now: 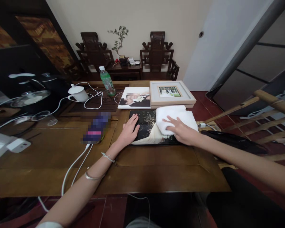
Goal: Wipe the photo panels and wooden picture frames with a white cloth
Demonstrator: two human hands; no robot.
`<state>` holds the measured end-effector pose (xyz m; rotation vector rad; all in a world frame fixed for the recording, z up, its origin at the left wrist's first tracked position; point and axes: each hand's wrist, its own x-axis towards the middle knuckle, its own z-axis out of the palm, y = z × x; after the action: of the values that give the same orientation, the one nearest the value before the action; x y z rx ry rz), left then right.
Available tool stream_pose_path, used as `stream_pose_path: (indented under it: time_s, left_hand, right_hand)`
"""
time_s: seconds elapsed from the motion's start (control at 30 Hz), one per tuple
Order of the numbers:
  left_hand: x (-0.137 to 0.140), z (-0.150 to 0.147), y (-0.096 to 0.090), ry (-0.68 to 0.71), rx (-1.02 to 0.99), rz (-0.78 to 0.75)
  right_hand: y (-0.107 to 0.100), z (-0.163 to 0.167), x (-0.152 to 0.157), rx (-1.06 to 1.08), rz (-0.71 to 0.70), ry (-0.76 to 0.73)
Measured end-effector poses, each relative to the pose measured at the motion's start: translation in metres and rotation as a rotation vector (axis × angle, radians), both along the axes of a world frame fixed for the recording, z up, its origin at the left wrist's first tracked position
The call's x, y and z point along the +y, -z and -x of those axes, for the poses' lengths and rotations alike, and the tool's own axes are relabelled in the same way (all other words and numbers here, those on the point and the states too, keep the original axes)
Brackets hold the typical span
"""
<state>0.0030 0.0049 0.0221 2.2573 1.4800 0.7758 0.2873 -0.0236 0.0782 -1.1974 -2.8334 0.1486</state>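
A dark photo panel [146, 122] with a pale, gown-like shape in its picture lies flat on the wooden table. My left hand [130, 129] rests on the panel's left edge, fingers stretched out and holding nothing. Over the panel's right part, my right hand [181, 129] presses down on a folded white cloth [174, 115], its fingers bent over the fluffy fabric. The cloth hides the panel's upper right area. Just behind are a smaller photo panel [135, 98] and a light wooden picture frame [188, 95], side by side.
On the wooden table [154, 164], a phone [96, 128] with white cables lies left of my left hand. Beyond it stand a green-labelled bottle [107, 81] and a lidded white cup [78, 93]. A power strip [1, 144] is at far left, a wooden chair [270, 107] at right.
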Motion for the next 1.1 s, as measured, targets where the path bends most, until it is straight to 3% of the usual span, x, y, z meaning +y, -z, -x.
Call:
stream_pose_path:
  time_s: [0.17,0.3,0.4,0.7,0.83,0.93,1.1]
  left_hand:
    - [0.0,-0.001,-0.001,-0.01,0.018,0.023]
    - [0.0,-0.001,-0.002,-0.015,0.047,0.03]
    - [0.0,-0.001,0.0,-0.013,0.044,0.014]
    - [0.003,0.002,0.003,0.016,0.03,-0.017]
    - [0.003,0.002,0.002,0.007,0.033,-0.01]
    - [0.003,0.001,0.002,-0.002,0.027,-0.007]
    - [0.003,0.0,0.003,-0.01,0.026,-0.029]
  right_hand:
    - [0.003,-0.001,-0.076,0.056,0.041,-0.062]
    - [-0.006,0.002,-0.096,0.049,0.106,-0.095]
    - [-0.016,0.011,-0.074,0.065,0.107,-0.073]
    - [-0.038,0.048,0.053,0.028,0.046,-0.038]
    - [-0.037,0.055,0.07,0.042,0.023,-0.016]
    - [-0.028,0.056,0.051,0.044,0.026,0.012]
    - [-0.007,0.053,-0.031,0.098,0.019,-0.02]
